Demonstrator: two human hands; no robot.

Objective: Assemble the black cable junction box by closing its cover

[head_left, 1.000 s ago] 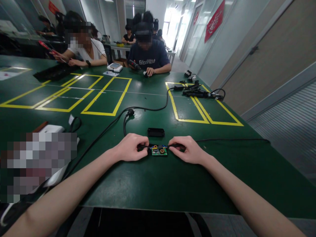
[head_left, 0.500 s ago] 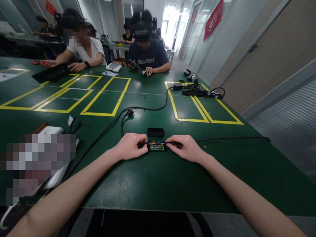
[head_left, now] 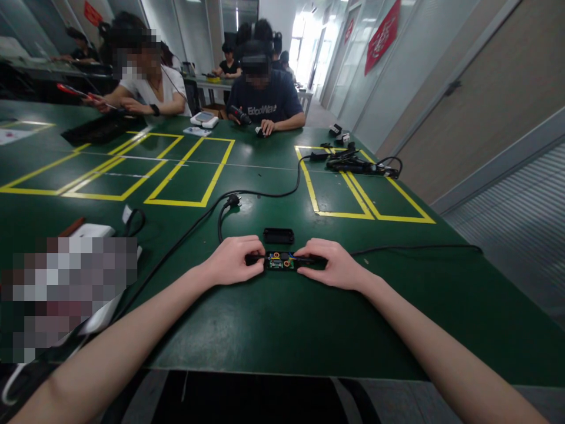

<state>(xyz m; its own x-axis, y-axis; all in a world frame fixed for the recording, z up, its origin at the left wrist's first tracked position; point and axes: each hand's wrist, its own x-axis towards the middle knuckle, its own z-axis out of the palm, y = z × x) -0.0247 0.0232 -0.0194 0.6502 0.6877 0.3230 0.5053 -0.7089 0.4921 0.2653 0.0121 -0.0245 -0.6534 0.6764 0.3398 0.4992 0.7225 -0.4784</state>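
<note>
A small open black case point(head_left: 295, 270) lies between my hands on the green table. Inside it are a green circuit board point(head_left: 276, 264), copper-coloured coils and thin coloured wires. My left hand point(head_left: 233, 261) is closed, thumb and fingers pinching the black cable end at the case's left side. From the right, my right hand point(head_left: 338, 265) closes on the other black power cable point(head_left: 315, 259), its fingertips against the case's right end. Just behind the case rests its black cover point(head_left: 278, 236), hollow side up. A black plug point(head_left: 233, 202) sits beyond my left hand.
A long black cord point(head_left: 265, 193) curves across the table to a heap of black devices point(head_left: 353, 162). Yellow tape marks rectangles point(head_left: 205, 203). At left, white items point(head_left: 95, 232) are partly blurred. Two people work opposite, one holding red-handled pliers-like tool point(head_left: 66, 88).
The circuit board sits lower in the case, and my right thumb has shifted down along its right end. Across the table, a person has raised a red-handled tool.
</note>
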